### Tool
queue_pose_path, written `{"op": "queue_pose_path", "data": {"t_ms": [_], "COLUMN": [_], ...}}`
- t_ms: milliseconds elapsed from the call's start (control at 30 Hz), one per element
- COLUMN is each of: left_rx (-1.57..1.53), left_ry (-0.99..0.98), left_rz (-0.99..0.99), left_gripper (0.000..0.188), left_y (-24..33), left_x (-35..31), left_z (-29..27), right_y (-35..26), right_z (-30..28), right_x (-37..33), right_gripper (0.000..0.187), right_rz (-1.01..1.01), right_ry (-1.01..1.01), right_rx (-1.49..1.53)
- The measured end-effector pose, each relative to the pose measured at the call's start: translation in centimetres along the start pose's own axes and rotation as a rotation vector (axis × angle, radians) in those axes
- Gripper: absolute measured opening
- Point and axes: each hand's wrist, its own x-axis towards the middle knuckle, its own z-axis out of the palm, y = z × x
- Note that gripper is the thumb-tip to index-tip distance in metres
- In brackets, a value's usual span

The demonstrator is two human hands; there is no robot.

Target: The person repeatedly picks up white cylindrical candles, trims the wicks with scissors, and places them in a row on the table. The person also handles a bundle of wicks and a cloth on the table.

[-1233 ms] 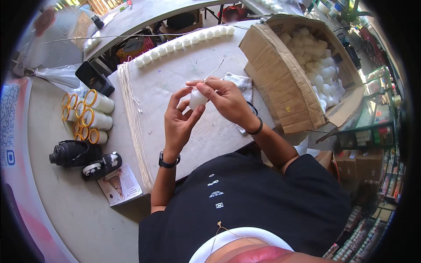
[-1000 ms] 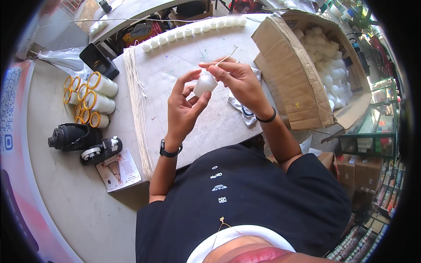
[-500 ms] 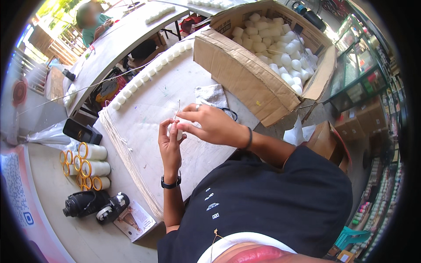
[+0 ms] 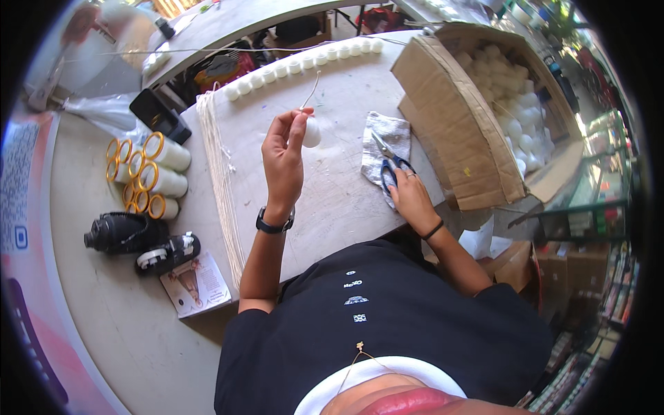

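Between the thumb and fingers of my left hand, a small white candle is pinched near its top, above the middle of the table. A pale wick sticks up from it. My right hand is at the right side of the table, its fingers around the dark blue handles of scissors. The scissors lie over a folded grey-white cloth, blades pointing away from me. Part of the grip is hidden under my fingers.
White candles stand in a row along the far edge. A bundle of pale cords runs down the left side. White-filled cylinders with gold rings and black bottles are at left. A cardboard box of white pieces stands right.
My right hand has left the candle and moved right to the scissors on the cloth. My left hand still holds the candle. The view has swung, showing the table more squarely.
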Motion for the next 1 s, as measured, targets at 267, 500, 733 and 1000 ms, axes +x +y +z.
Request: {"op": "queue_pose_path", "data": {"t_ms": [267,500,733,1000], "left_rx": [-0.109,-0.092,-0.002,0.122], "left_ry": [0.020,-0.029,-0.144,-0.597], "left_rz": [0.028,0.042,0.067,0.092], "left_gripper": [0.023,0.016,0.032,0.073], "left_y": [1.6,0.4,4.8,12.0], "left_x": [0.3,0.6,1.6,4.3], "left_z": [-1.5,-1.6,-2.7,-4.8], "right_y": [0.6,3.1,3.4,-8.0], "right_z": [-0.3,0.0,-6.1,-9.3], "right_x": [1.3,2.6,6.1,8.4], "right_gripper": [0.032,0.051,0.081,0.096], "right_rz": [-0.007,0.022,0.105,-0.302], "right_ry": [-0.029,-0.066,-0.357,-0.496], "right_rx": [-0.060,-0.080,0.404,1.412]}}
